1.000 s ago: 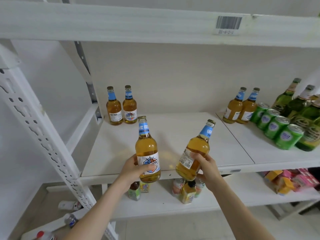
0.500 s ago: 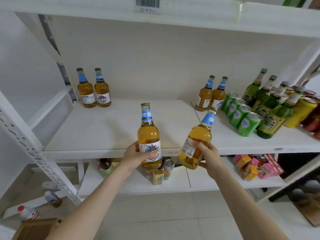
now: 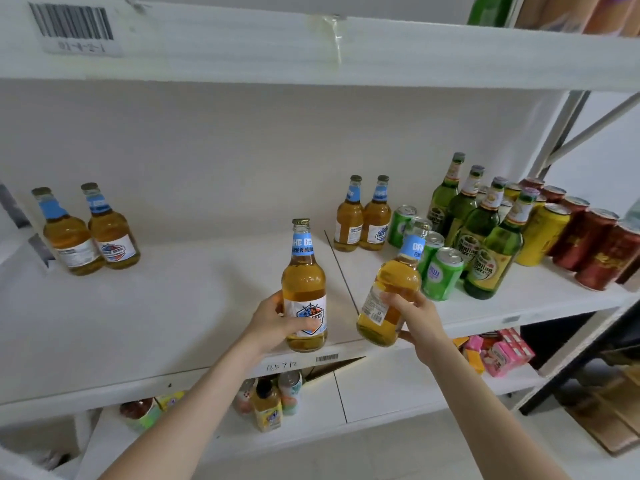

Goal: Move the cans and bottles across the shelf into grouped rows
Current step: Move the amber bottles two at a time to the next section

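The left bottle (image 3: 304, 282) is gripped round its label by the left hand (image 3: 273, 323) at the front edge of the shelf (image 3: 173, 306). Whether its base touches cannot be told. It is held upright, long axis vertical, cap up. The right bottle (image 3: 391, 292) is gripped low on its body by the right hand (image 3: 412, 317) just beside it and is tilted, its neck pointing up and right toward the green cans (image 3: 440, 271). Before set-down, the tilted bottle should probably be righted. Both should be lowered flat beside a matching pair (image 3: 363, 220), kept apart from the cans, and released only once standing.
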### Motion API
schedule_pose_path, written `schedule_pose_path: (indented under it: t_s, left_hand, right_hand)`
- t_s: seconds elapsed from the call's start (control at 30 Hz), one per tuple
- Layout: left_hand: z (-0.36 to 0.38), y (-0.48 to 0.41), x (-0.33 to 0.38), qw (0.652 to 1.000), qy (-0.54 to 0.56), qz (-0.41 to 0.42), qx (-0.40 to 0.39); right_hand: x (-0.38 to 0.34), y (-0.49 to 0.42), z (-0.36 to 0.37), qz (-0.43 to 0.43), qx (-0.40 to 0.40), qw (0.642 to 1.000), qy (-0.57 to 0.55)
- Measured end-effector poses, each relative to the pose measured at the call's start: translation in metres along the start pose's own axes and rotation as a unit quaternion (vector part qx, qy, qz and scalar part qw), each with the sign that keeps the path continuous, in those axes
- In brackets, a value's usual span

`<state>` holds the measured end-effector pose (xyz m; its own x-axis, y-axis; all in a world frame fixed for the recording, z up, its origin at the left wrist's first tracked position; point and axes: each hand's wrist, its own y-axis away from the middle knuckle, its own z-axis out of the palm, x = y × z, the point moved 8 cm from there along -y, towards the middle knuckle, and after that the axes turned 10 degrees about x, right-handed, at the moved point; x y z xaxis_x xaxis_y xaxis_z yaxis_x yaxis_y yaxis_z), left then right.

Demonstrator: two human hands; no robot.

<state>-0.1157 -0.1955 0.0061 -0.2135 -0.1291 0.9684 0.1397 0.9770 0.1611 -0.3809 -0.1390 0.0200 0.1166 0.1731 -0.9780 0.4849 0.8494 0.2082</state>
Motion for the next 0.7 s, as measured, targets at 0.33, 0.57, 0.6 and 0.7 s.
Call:
schedule_pose_path:
  t_s: [0.33, 0.57, 0.6, 0.7]
  left_hand:
    - [0.068, -0.069, 0.019, 0.999, 0.004, -0.021, 0.046]
    - [0.079, -0.109, 0.026, 0.994, 0.015, -0.027, 0.101]
    - [0.079, -0.114, 0.026, 0.994, 0.013, -0.028, 0.104]
    - [0.080, -0.132, 0.027, 0.994, -0.001, -0.027, 0.108]
  right_hand:
    - [-0.022, -0.093, -0.020, -0.029, 0.010, 0.999, -0.018]
    - [-0.031, -0.142, -0.004, -0.055, -0.031, 0.998, -0.016]
    - [-0.029, -0.148, 0.000, -0.056, -0.037, 0.998, -0.014]
    - [-0.023, -0.166, 0.009, -0.055, -0.038, 0.998, -0.019]
